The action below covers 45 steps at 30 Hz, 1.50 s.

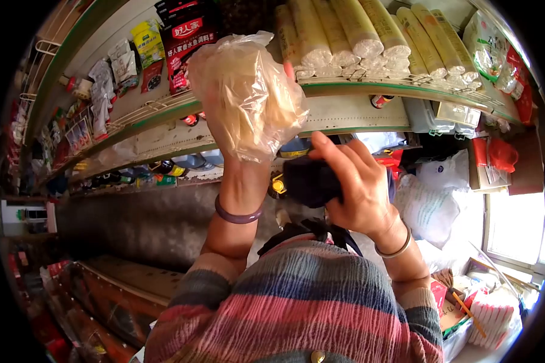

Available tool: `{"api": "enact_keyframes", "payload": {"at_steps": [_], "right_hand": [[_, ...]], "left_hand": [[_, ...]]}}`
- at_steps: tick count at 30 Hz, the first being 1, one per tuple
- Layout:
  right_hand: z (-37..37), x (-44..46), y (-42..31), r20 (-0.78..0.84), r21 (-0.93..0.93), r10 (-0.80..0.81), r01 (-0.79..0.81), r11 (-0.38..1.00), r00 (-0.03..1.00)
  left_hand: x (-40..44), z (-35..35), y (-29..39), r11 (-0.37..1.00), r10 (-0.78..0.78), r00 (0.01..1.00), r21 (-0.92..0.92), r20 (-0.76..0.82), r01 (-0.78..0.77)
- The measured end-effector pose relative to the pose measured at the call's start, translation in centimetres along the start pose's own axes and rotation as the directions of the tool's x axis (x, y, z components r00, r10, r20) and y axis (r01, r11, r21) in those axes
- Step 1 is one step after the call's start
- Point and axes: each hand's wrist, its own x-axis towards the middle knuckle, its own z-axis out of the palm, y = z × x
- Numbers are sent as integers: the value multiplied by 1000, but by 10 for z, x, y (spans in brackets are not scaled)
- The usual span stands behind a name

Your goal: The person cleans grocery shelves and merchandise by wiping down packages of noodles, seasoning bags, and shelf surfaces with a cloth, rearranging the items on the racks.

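A clear plastic bag [251,100] with pale yellowish contents is held up in front of the shelf by my left hand [243,172]. The bag covers most of that hand; one fingertip shows at its right edge. To the right, my right hand [360,187] is wrapped round a dark cloth-like item [312,181], thumb below and fingers above. The two hands are apart. Behind the bag, red and black seasoning packets [184,45] stand on the shelf, and long yellow wrapped rolls [345,33] lie to the right.
A shelf edge [399,91] with a wire rail runs across the front. Bottles [169,168] lie on a lower shelf at the left. White plastic bags [433,206] hang or rest at the right, beside a bright window [511,227]. Brown boxes [127,275] are at the lower left.
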Motion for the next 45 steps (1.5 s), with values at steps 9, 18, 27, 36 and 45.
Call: {"api": "enact_keyframes", "payload": {"at_steps": [9,18,27,36,45], "right_hand": [[-8,12,21,-214,202,48,-4,979,976],[-37,24,23,-122,193,-79,102,976,989],[-40,11,24,-592,608,361,106,787,721],[0,-30,34,-37,0,145,-145,989,989],[-3,-1,5,-154,-330,-192,133,935,969]], "left_hand": [[-16,6,-3,816,-11,995,576,96,-47],[-18,-9,-7,838,-97,995,538,-6,85],[-20,-7,-4,991,-34,960,113,-278,68],[-9,-3,-1,997,-75,973,-5,-218,75],[-23,20,-32,903,122,965,429,-231,-11]]}}
